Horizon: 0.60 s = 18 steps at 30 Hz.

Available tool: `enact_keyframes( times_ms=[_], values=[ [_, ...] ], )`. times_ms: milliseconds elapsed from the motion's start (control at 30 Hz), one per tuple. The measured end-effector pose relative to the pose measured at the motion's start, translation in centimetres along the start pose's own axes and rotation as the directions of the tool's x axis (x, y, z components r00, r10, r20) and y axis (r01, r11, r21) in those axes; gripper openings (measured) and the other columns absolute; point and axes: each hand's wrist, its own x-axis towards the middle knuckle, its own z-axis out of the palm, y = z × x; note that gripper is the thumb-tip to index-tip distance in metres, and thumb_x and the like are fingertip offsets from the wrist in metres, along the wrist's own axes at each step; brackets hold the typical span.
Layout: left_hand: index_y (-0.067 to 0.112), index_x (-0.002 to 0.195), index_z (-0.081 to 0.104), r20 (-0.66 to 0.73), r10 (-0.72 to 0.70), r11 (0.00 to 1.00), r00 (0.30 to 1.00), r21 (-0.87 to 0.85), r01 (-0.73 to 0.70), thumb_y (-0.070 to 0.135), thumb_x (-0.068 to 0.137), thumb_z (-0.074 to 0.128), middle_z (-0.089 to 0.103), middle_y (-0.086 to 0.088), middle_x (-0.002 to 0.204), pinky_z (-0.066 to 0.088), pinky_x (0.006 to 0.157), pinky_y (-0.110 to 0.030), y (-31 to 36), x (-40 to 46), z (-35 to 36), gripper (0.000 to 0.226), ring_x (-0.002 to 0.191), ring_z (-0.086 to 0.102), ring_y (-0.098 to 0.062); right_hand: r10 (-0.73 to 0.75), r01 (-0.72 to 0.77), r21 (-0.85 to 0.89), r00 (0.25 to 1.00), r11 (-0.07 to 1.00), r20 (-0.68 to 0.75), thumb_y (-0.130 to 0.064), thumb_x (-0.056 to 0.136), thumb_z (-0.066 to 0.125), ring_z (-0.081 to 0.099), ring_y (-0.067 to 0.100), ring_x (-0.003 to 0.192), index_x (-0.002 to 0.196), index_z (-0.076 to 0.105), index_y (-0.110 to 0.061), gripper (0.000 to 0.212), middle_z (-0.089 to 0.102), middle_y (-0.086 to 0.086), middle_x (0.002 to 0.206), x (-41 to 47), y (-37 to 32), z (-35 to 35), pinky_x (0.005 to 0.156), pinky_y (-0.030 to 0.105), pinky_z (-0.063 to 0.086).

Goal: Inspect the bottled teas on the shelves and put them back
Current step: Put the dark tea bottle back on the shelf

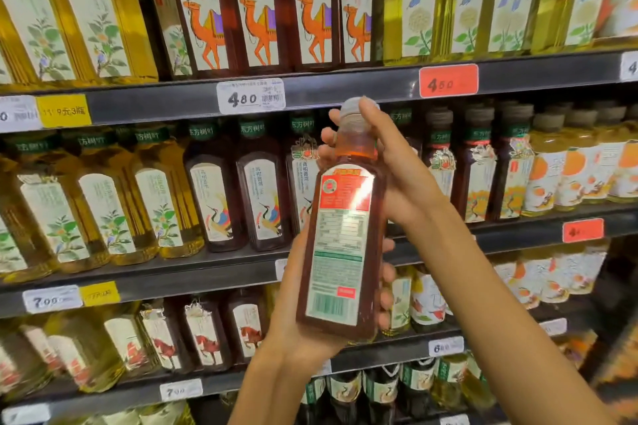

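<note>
A dark red bottle [341,235] of tea is held upright in front of the shelves, its back label with barcode turned to the camera. The left hand [297,317] cups its base from below and behind, fingers [386,290] curled round the far side and showing at the right edge. The right hand [390,166] grips the neck and shoulder, fingers wrapped behind, thumb lying up against the grey cap [352,107]. The bottle hangs clear of the shelf edges, with open air on all sides. Behind it, a shelf rail [172,103] carries price tags [251,95], and packed rows of yellow bottles [103,210] and dark bottles [262,200] stand tightly side by side.
</note>
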Motion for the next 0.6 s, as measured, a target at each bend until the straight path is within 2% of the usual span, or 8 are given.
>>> enact_keyframes(
  times_ms=[67,133,200,267,333,400,467,600],
  values=[
    [-0.003,0.119,0.059,0.061,-0.048,0.996,0.997,-0.077,0.052,0.057,0.093,0.037,0.066,-0.016,0.090,0.055,0.066,-0.034,-0.9,0.4,-0.2,0.069,0.072,0.065,-0.026,0.025,-0.033,0.120,0.997,0.992,0.067,-0.039,0.090,0.053,0.064,0.015,0.065,0.106,0.052,-0.011,0.032,0.064,0.004,0.075,-0.2,0.2,-0.2,0.066,0.029,0.056],
    [-0.003,0.118,0.060,0.094,-0.089,0.991,0.992,-0.087,0.097,0.058,0.095,0.031,0.067,-0.019,0.091,0.055,0.068,-0.036,-1.6,0.6,-0.3,0.071,0.074,0.067,-0.028,-0.009,0.002,0.089,0.997,0.996,0.080,-0.038,0.090,0.054,0.061,0.013,0.061,0.100,0.052,-0.012,0.028,0.061,0.002,0.071,-0.4,0.2,-0.8,0.066,0.028,0.055],
    [0.000,0.115,0.064,0.011,-0.058,0.998,0.998,0.041,0.057,0.062,0.094,0.034,0.069,-0.021,0.096,0.056,0.074,-0.038,-1.9,0.7,-0.5,0.072,0.079,0.068,-0.031,-0.047,0.048,-0.018,0.997,0.999,0.056,-0.035,0.093,0.055,0.060,0.013,0.059,0.099,0.053,-0.013,0.023,0.061,0.002,0.070,-0.9,-0.2,-1.3,0.064,0.028,0.054],
    [0.009,0.122,0.062,-0.166,0.060,0.974,0.984,0.224,-0.022,0.066,0.087,0.042,0.067,-0.020,0.112,0.052,0.090,-0.046,-1.8,0.8,-0.4,0.071,0.098,0.066,-0.034,-0.093,0.093,-0.148,0.996,0.985,0.003,-0.035,0.091,0.059,0.061,0.016,0.060,0.098,0.055,-0.014,0.022,0.062,0.003,0.071,-1.1,-0.8,-2.0,0.063,0.031,0.053],
    [0.025,0.126,0.062,-0.256,0.181,0.939,0.950,0.333,-0.089,0.069,0.079,0.048,0.065,-0.010,0.124,0.046,0.101,-0.047,-1.5,0.9,0.2,0.066,0.116,0.061,-0.028,-0.151,0.133,-0.261,0.987,0.956,-0.050,-0.037,0.087,0.063,0.063,0.018,0.062,0.098,0.056,-0.016,0.025,0.064,0.003,0.073,-1.1,-1.3,-2.6,0.063,0.032,0.052],
    [0.039,0.111,0.069,-0.245,0.254,0.896,0.936,0.424,-0.132,0.074,0.074,0.051,0.069,0.002,0.118,0.054,0.091,-0.033,-1.6,1.2,1.2,0.054,0.112,0.064,-0.016,-0.172,0.144,-0.303,0.983,0.942,-0.069,-0.040,0.085,0.065,0.064,0.019,0.063,0.098,0.057,-0.017,0.027,0.065,0.003,0.073,-1.2,-1.8,-3.1,0.063,0.033,0.053],
    [0.049,0.096,0.071,-0.259,0.272,0.890,0.927,0.435,-0.140,0.075,0.065,0.053,0.072,0.010,0.111,0.056,0.079,-0.023,-2.1,1.8,2.3,0.044,0.106,0.066,-0.009,-0.158,0.135,-0.294,0.986,0.946,-0.056,-0.040,0.085,0.066,0.064,0.019,0.062,0.096,0.058,-0.017,0.027,0.065,0.004,0.073,-1.4,-2.4,-3.5,0.062,0.033,0.053],
    [0.054,0.089,0.071,-0.266,0.342,0.890,0.901,0.400,-0.220,0.072,0.061,0.051,0.073,0.013,0.105,0.058,0.074,-0.025,-3.7,3.4,3.6,0.039,0.100,0.069,-0.008,-0.083,0.090,-0.161,0.995,0.983,0.050,-0.036,0.090,0.058,0.064,0.018,0.060,0.100,0.055,-0.012,0.026,0.065,0.006,0.072,-1.7,-3.7,-4.7,0.061,0.030,0.054]
  ],
)
